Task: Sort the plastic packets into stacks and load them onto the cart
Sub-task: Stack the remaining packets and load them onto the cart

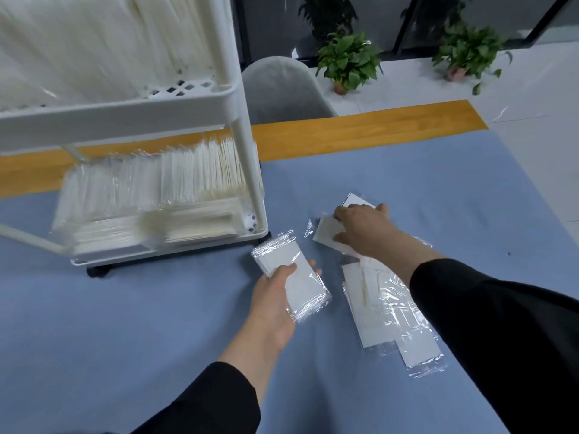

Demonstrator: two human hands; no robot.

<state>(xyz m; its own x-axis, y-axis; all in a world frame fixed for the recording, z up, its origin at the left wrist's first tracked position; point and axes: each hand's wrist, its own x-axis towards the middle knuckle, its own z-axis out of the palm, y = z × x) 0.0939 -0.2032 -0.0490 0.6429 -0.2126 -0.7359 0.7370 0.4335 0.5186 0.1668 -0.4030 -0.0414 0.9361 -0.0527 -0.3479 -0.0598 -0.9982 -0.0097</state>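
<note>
The left hand (272,289) grips a small stack of plastic packets (291,278) from beneath, thumb curled over the near long edge and fingertips showing past the far edge. The stack is held above the blue table cover (156,324), just in front of the lower corner of the white cart (238,98).

The right hand (363,230) reaches forward and rests on a loose packet (326,234) lying on the cover. The fingers curl down onto its white insert, pinching it at the near edge; a second packet (354,200) lies partly beneath the hand on the far side. Both forearms wear black sleeves (488,324).

Further packets (388,321) lie overlapped and unsorted on the cover between the right forearm and the held stack — clear film with white card inside.

The cart stands on the table at the left. Its lower tier (156,195) holds rows of packets standing on edge above flat-laid layers; its upper tier (94,51) is likewise filled with upright packets. Motion blur softens the cart contents — individual packets cannot be counted.

Beyond the table edge: a grey chair (282,86) and two potted plants (347,62) on a pale floor.
</note>
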